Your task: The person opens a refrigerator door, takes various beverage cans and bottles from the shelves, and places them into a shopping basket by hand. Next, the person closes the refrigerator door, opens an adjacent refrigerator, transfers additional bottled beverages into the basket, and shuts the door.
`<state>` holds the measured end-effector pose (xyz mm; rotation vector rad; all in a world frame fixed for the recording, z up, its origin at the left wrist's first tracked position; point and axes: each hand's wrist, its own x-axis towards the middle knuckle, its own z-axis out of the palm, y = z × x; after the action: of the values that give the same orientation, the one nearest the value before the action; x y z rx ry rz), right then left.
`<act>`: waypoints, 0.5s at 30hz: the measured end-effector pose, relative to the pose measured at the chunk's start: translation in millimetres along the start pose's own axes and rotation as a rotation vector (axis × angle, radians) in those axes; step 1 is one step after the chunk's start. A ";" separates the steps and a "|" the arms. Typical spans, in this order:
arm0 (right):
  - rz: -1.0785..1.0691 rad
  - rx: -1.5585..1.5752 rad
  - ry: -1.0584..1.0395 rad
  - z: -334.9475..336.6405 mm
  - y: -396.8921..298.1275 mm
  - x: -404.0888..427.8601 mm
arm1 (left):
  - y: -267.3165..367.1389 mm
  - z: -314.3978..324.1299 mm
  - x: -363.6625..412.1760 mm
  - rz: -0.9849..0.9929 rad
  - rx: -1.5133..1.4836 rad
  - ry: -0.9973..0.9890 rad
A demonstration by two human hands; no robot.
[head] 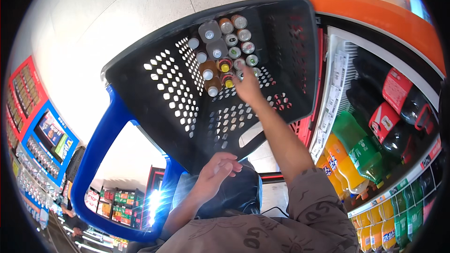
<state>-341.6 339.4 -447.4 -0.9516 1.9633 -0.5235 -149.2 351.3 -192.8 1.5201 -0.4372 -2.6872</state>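
Note:
A black plastic shopping basket [168,112] with a blue handle [79,179] lies before me. Inside it, drink cans [244,35] stand upright in rows beside plastic bottles with white caps [208,74] and small bottles with yellow caps [225,67]. One of my hands, the right [248,86], reaches into the basket, its fingers at the cans and a yellow-capped bottle at the near end of the rows; whether it grips one is hidden. Near my body, below the basket's near side, my left hand [218,172] hangs with curled fingers and nothing visible in it.
On the right, an orange-framed fridge shelf [393,193] holds large cola bottles [390,123], a green bottle [358,147] and orange soda bottles [342,168]. Stocked displays [45,144] stand at the far left. Part of a person [75,223] shows at lower left.

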 end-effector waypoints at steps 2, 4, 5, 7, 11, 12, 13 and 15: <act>0.000 0.066 -0.111 -5.3 -44.9 -37.1 | 12.1 7.4 -15.8 0.020 0.092 0.008; -0.040 0.188 -0.213 -4.7 -80.2 -73.2 | 28.4 16.4 -36.5 0.057 0.156 -0.002; -0.092 0.257 -0.253 -5.0 -96.3 -90.3 | 37.9 22.5 -47.5 0.087 0.211 -0.006; -0.134 0.404 -0.306 -1.0 -136.1 -128.4 | 61.8 35.4 -77.0 0.168 0.262 -0.011; -0.191 0.573 -0.542 -17.4 -204.3 -186.2 | 91.1 33.3 -124.0 0.408 0.355 0.041; -0.211 0.563 -0.525 -19.6 -212.3 -200.1 | 96.3 30.5 -133.2 0.458 0.381 0.092; -0.285 0.504 -0.491 -23.0 -221.5 -213.0 | 101.6 28.9 -141.9 0.510 0.406 0.144; -0.369 0.433 -0.437 -38.3 -237.6 -226.5 | 115.7 28.2 -156.5 0.646 0.648 0.301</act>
<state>-199.2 369.9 -150.7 -1.0426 1.2235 -0.8296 -104.4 271.2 -18.9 1.4883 -1.5613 -1.8594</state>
